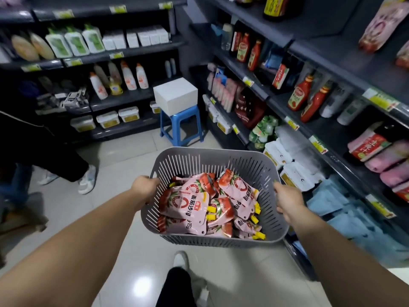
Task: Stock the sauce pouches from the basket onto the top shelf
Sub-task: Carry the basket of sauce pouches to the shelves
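A grey slotted plastic basket point(212, 158) is held out in front of me above the floor. It holds several pink and red sauce pouches point(192, 204) with yellow caps, lying in a loose pile. My left hand point(145, 187) grips the basket's left rim. My right hand point(287, 200) grips its right rim. On the top shelf point(332, 47) at the upper right stands a matching pink pouch point(380, 25), with part of another at the frame's right edge.
Dark shelves on the right carry ketchup bottles point(301, 95), soy sauce and packets. A blue stool point(180, 125) with a white box point(176, 95) stands ahead in the aisle. Another person's legs and white shoes point(87, 180) are at the left. My own foot point(180, 260) is below the basket.
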Motion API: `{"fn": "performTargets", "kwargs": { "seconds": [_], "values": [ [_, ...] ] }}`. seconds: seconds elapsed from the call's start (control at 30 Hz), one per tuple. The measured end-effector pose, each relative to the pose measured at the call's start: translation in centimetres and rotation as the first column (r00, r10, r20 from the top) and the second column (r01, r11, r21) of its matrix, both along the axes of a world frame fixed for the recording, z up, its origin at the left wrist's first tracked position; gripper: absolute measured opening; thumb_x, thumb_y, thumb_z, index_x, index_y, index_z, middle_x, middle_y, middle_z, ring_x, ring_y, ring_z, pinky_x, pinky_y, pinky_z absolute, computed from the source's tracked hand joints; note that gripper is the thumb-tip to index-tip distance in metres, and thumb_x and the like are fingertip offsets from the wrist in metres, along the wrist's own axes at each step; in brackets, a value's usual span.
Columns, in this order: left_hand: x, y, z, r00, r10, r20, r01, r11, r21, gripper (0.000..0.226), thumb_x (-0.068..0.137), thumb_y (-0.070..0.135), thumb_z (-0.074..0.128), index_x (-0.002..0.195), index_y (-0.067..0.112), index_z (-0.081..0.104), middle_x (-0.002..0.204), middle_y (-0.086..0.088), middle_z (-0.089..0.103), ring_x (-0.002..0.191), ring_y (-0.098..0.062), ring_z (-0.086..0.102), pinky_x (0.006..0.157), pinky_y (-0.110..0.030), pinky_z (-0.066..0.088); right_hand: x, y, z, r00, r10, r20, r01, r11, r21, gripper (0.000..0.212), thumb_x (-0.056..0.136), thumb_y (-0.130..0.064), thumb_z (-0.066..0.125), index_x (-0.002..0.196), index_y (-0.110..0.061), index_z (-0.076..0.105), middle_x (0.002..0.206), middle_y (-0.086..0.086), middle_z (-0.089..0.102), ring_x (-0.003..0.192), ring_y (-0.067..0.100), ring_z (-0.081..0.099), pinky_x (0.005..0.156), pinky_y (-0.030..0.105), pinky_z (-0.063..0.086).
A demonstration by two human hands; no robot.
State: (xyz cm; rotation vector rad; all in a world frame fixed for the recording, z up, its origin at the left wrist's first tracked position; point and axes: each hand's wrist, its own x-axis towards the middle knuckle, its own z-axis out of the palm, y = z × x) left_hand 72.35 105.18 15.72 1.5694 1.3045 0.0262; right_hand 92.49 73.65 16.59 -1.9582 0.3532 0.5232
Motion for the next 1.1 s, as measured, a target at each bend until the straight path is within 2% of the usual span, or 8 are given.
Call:
{"fn": "performTargets", "kwargs": {
  "seconds": [0.2,0.33,0.5,0.67,0.8,0.87,0.97,1.1],
  "values": [
    [6.5,7.1,-0.3,1.000,0.012,0.019,-0.012,0.999,-0.039,0.016,0.090,0.012,0.056,0.077,0.002,0.059,0.058,-0.010,0.057,0.035,-0.020,0.049,0.029,-0.012,0.030,5.6,7.4,0.7,0.999,0.012,0.053,-0.009,0.997,-0.070,0.046,0.088,-0.021,0.061,0.054,-0.018,0.031,0.037,-0.002,0.027,0.028,0.015,0.025,0.045,0.026,0.025],
    [11.0,12.1,0.4,0.999,0.016,0.041,-0.015,0.999,-0.037,0.020,0.089,0.011,0.056,0.070,0.004,0.054,0.054,-0.009,0.053,0.021,-0.012,0.043,0.028,-0.011,0.028,9.7,12.0,0.9,0.998,-0.032,0.059,0.036,0.997,-0.068,0.042,0.087,-0.019,0.064,0.056,-0.015,0.037,0.050,0.009,0.034,0.041,0.020,0.032,0.047,0.027,0.027],
    [15.8,16.8,1.5,0.999,0.023,0.025,-0.022,1.000,-0.017,0.017,0.088,0.017,0.058,0.075,0.006,0.058,0.059,-0.009,0.058,0.037,-0.020,0.049,0.032,-0.016,0.032,14.5,16.7,1.6,0.996,-0.038,0.081,0.046,0.995,-0.093,0.044,0.086,-0.016,0.063,0.054,-0.015,0.033,0.051,0.009,0.032,0.043,0.021,0.033,0.048,0.030,0.027],
    [19.5,20.0,1.8,0.998,0.059,-0.001,-0.059,0.998,0.012,0.016,0.088,0.018,0.059,0.076,0.008,0.057,0.062,-0.008,0.059,0.044,-0.021,0.050,0.037,-0.019,0.035,18.7,20.3,1.8,0.998,0.002,0.058,0.004,0.994,-0.111,0.042,0.088,-0.022,0.062,0.054,-0.014,0.038,0.045,0.005,0.035,0.040,0.020,0.036,0.038,0.021,0.029],
    [24.1,22.5,1.5,0.996,0.085,-0.021,-0.086,0.996,-0.003,0.010,0.087,0.010,0.064,0.087,0.002,0.058,0.065,-0.012,0.059,0.045,-0.021,0.051,0.030,-0.016,0.033,24.3,23.5,1.1,0.999,0.035,0.030,-0.034,0.998,-0.055,0.042,0.087,-0.019,0.060,0.057,-0.017,0.030,0.043,0.001,0.027,0.040,0.017,0.027,0.044,0.027,0.024],
    [26.1,23.4,1.5,0.994,0.099,-0.051,-0.099,0.995,0.003,0.011,0.086,0.006,0.065,0.087,0.003,0.055,0.067,-0.013,0.059,0.045,-0.022,0.051,0.029,-0.016,0.034,26.9,25.3,0.7,0.998,0.061,0.022,-0.060,0.998,-0.028,0.038,0.086,-0.018,0.059,0.059,-0.018,0.032,0.049,0.004,0.029,0.039,0.016,0.027,0.043,0.027,0.023],
    [28.9,24.8,1.1,0.980,0.180,-0.079,-0.180,0.984,0.015,0.004,0.088,0.004,0.060,0.091,0.001,0.058,0.072,-0.015,0.063,0.053,-0.026,0.058,0.039,-0.024,0.043,31.4,28.5,0.4,0.995,0.097,0.010,-0.097,0.995,-0.004,0.036,0.086,-0.018,0.061,0.056,-0.017,0.042,0.049,0.002,0.032,0.038,0.015,0.029,0.041,0.023,0.022],
    [32.7,26.8,1.0,0.958,0.278,-0.073,-0.275,0.960,0.044,0.005,0.086,0.000,0.059,0.088,-0.003,0.063,0.060,-0.012,0.057,0.040,-0.022,0.051,0.028,-0.019,0.036,37.3,32.7,0.2,0.987,0.160,0.004,-0.160,0.987,0.032,0.035,0.085,-0.016,0.064,0.058,-0.015,0.042,0.042,-0.004,0.030,0.036,0.013,0.025,0.040,0.021,0.020]
  ]
}}
